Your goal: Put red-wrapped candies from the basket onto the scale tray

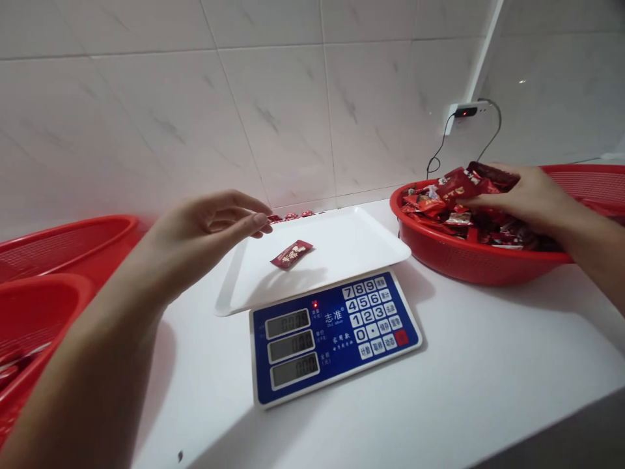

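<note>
My left hand point(219, 225) hovers over the left side of the white scale tray point(351, 241), its fingers loosely curved with nothing visible between them. Below and right of its fingertips, a small dark-red snack packet point(291, 255) with pale print is over the tray. The tray belongs to a digital scale with a blue keypad panel point(336, 339). At the right, my right hand point(534, 195) grips several dark-red snack packets point(463, 184) above a red plastic basket point(463, 264) heaped with wrapped pieces. Its fingers are partly hidden behind the packets.
Red baskets point(105, 238) stand at the left, the nearer one holding red-wrapped pieces. Behind the tray lie more red packets point(291, 216). Another red basket point(586, 174) is at the far right. A power strip point(469, 112) with cables hangs on the tiled wall.
</note>
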The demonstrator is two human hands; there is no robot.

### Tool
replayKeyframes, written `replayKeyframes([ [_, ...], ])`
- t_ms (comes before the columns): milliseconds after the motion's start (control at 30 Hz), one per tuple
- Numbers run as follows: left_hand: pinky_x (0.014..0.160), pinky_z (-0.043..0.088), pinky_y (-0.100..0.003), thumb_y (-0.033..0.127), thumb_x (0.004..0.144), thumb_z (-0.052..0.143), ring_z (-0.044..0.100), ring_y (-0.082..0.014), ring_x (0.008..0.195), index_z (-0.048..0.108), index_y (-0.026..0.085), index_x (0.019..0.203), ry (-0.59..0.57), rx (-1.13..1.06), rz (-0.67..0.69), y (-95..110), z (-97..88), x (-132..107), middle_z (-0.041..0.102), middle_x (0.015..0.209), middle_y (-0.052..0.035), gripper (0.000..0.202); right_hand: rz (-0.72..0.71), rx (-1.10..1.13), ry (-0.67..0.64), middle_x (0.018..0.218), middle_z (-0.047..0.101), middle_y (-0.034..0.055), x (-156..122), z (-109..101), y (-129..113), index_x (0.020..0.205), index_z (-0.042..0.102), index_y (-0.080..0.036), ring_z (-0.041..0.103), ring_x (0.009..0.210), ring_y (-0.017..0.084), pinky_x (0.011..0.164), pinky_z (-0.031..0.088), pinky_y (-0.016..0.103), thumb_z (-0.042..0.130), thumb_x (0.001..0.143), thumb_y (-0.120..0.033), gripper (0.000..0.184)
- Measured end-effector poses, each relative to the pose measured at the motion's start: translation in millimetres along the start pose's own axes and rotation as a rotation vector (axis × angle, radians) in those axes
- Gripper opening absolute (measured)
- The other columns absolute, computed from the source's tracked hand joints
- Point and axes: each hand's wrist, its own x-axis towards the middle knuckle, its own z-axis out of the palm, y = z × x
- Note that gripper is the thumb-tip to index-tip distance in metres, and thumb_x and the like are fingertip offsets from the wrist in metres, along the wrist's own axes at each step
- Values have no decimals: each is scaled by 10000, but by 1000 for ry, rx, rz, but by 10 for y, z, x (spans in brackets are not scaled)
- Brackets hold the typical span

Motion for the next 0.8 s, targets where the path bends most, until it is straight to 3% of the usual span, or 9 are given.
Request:
replayKeyframes([
  [167,685,558,-256,500,772,680,715,-233,861,732,333,822,-3,3,-16,30,10,-19,753,822,1,181,39,217,258,1189,670,182,74,-11,-62,1225,648,-63,658,1015,200,819,511,296,765,702,-126,539],
  [267,680,558,-238,498,784,678,715,-219,850,729,327,853,16,-48,-12,80,36,-16,754,820,-2,192,-78,171,255,1169,678,178,123,-10,-217,1203,661,-63,653,998,188,793,502,292,749,722,-141,496],
  [367,709,562,-228,502,803,663,711,-212,884,718,310,966,-6,-103,37,202,102,22,754,898,-18,258,-183,287,13,1033,724,102,41,169,-498,1151,697,-116,658,870,169,735,510,298,782,671,-123,488],
  [467,679,567,-235,546,785,671,697,-221,933,675,289,1110,-96,-66,85,340,217,67,730,1049,-43,414,-167,566,-362,859,716,21,-183,551,-780,1109,716,-196,625,702,151,617,510,292,820,640,-213,480],
  [533,619,564,-251,554,776,678,698,-224,891,663,265,1100,-137,-68,91,391,311,75,713,1081,-59,434,-173,714,-543,828,699,6,-341,820,-880,1069,714,-211,616,691,153,611,513,295,808,656,-246,425],
  [667,592,549,-284,521,810,653,692,-218,810,646,222,961,-122,-94,93,361,461,52,712,1016,-73,335,-171,895,-653,905,701,2,-521,1124,-824,1048,694,-228,637,844,174,764,518,320,803,649,-228,414],
  [800,592,531,-291,541,783,676,687,-225,803,652,204,881,-209,-122,80,266,508,70,723,930,-84,352,-136,951,-657,968,707,14,-553,1135,-668,1035,681,-219,638,927,183,845,501,333,816,628,-209,429],
])
